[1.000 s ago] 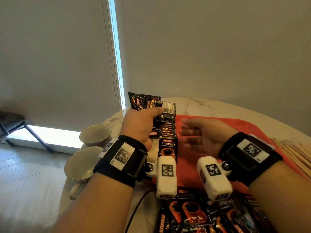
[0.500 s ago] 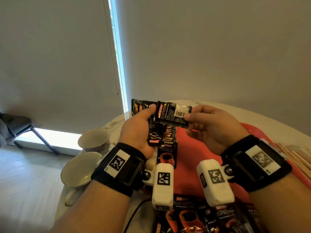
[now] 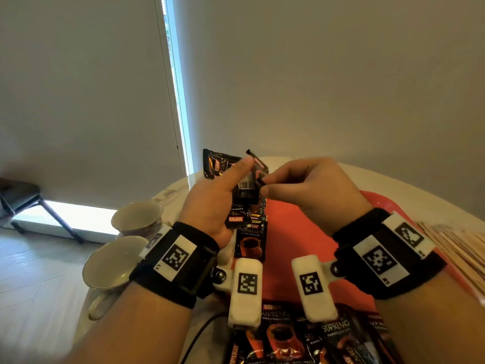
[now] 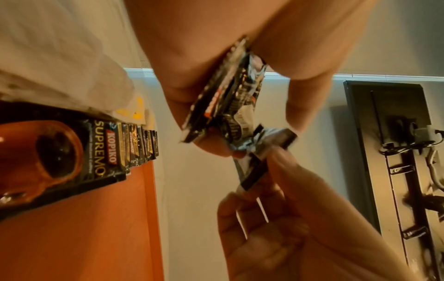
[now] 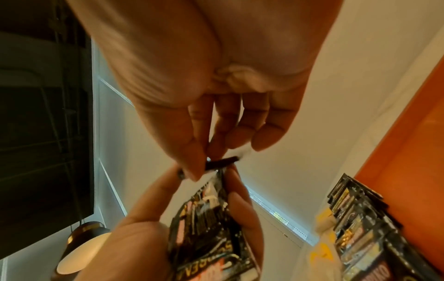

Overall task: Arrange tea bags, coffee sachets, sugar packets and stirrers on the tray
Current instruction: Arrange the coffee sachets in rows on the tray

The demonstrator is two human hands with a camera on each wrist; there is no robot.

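Note:
My left hand point(image 3: 231, 177) grips a stack of black coffee sachets point(image 3: 245, 191) upright above the red tray point(image 3: 296, 240), thumb pressed on the front. My right hand point(image 3: 262, 183) pinches the top edge of one sachet point(image 4: 254, 152) at that stack, between thumb and forefinger. The right wrist view shows this pinched edge point(image 5: 222, 161) above the held stack point(image 5: 206, 224). A row of overlapping coffee sachets point(image 3: 250, 240) lies along the tray's left side, also seen in the left wrist view point(image 4: 72, 152). Wooden stirrers point(image 3: 456, 245) lie right of the tray.
Two cream cups point(image 3: 136, 215) point(image 3: 110, 261) stand at the table's left edge. More loose coffee sachets point(image 3: 288, 337) lie at the near end of the tray. White and yellow packets point(image 4: 137, 112) sit beyond the sachet row. A dark chair point(image 3: 21, 195) stands on the floor, far left.
My right hand, open over the tray a second ago, took hold of one sachet beside the stack and now pinches its edge against the stack. Both hands rose slightly.

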